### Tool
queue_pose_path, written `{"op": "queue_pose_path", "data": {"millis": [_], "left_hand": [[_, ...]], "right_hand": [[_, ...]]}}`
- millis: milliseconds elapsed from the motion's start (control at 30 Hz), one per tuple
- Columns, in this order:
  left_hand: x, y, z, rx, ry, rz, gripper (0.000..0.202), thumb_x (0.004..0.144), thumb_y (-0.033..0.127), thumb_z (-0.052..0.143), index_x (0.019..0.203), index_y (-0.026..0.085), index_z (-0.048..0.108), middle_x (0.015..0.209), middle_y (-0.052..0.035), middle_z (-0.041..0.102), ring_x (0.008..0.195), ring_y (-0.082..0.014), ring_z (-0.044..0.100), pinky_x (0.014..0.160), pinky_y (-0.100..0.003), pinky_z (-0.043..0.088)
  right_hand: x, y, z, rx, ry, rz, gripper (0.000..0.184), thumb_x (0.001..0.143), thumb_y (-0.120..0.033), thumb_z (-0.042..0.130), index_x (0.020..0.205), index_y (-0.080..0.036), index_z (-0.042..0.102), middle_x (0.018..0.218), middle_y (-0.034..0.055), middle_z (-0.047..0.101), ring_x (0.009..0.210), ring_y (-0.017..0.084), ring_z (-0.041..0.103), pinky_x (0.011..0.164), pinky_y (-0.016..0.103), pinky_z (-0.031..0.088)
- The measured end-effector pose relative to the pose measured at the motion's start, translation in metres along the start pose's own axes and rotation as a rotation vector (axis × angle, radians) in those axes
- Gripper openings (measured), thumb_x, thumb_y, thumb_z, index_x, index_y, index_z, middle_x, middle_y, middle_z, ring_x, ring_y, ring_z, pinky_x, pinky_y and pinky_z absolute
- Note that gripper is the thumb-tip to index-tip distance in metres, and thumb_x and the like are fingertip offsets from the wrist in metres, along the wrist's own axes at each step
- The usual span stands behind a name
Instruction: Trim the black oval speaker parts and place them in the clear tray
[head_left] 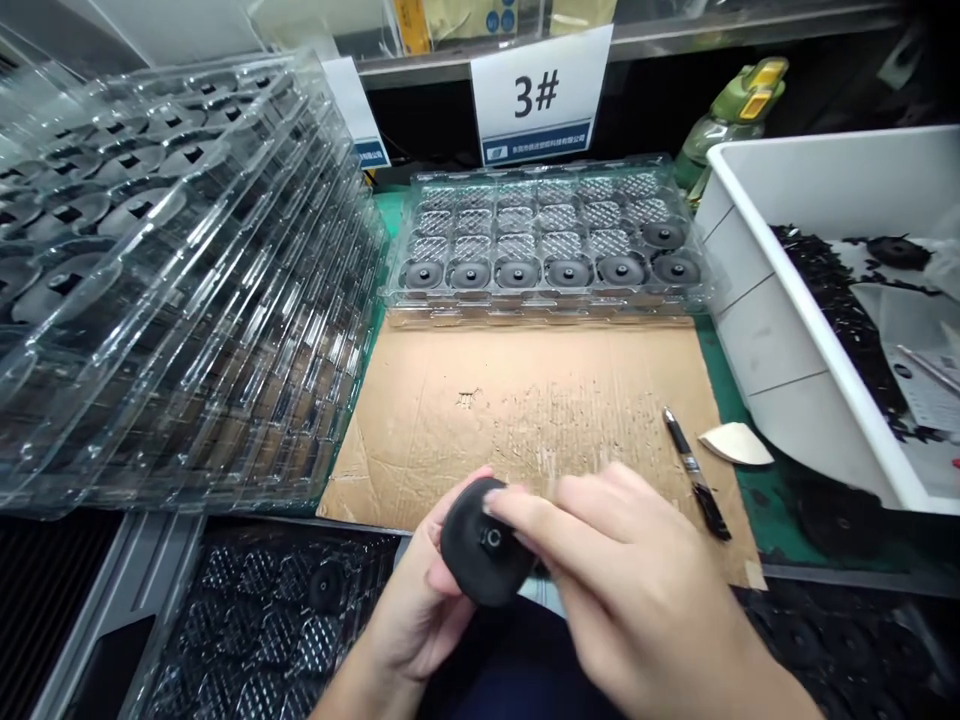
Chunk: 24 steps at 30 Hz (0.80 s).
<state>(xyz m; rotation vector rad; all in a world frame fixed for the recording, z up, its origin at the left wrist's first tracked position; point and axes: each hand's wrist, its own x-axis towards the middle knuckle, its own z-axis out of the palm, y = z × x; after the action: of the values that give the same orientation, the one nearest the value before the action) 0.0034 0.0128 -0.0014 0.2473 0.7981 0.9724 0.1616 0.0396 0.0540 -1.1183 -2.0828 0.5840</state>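
A black, rounded disc-like part (480, 570) with a small raised hub at its centre is held up near the front edge of the cardboard sheet (525, 400). My left hand (420, 610) grips it from the left and beneath, fingers around its rim. From the right, my right hand (637, 570) rests a fingertip on the face near the upper rim. Its other fingers are curled, and its thumb side is partly hidden behind the part. Similar black parts (519, 272) sit in the front row of a clear plastic tray (547, 310) behind the cardboard, with one more in the row behind.
Tall stacked clear trays (187, 300) with black parts stand left. A white bin (825, 370) at right holds black scraps. A black pen (694, 470) and a pale wedge-shaped pad (735, 443) lie right. Behind are a green-capped bottle (731, 115) and a "3#" sign (540, 95).
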Motion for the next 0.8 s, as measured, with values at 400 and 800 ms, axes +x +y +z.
{"op": "queue_pose_path", "data": {"millis": [400,800], "left_hand": [[0.010,0.005,0.005,-0.015,-0.136,0.153,0.056,0.054,0.034,0.082,0.107,0.029,0.067,0.108,0.0012,0.071,0.100,-0.0119,0.064,0.088,-0.015,0.046],[0.005,0.007,0.003,-0.124,-0.216,0.113,0.054,0.063,0.033,0.078,0.114,0.029,0.062,0.116,-0.0017,0.068,0.103,-0.0206,0.065,0.092,-0.027,0.047]], "right_hand": [[-0.005,-0.001,0.005,0.098,0.147,0.023,0.030,0.084,-0.003,0.043,0.108,-0.008,0.061,0.079,0.0074,0.063,0.066,0.017,0.053,0.060,0.031,0.040],[-0.072,0.097,0.064,0.067,0.077,0.513,0.030,0.091,-0.032,0.044,0.106,-0.021,0.067,0.099,0.0107,0.062,0.085,0.023,0.062,0.072,0.037,0.054]]}}
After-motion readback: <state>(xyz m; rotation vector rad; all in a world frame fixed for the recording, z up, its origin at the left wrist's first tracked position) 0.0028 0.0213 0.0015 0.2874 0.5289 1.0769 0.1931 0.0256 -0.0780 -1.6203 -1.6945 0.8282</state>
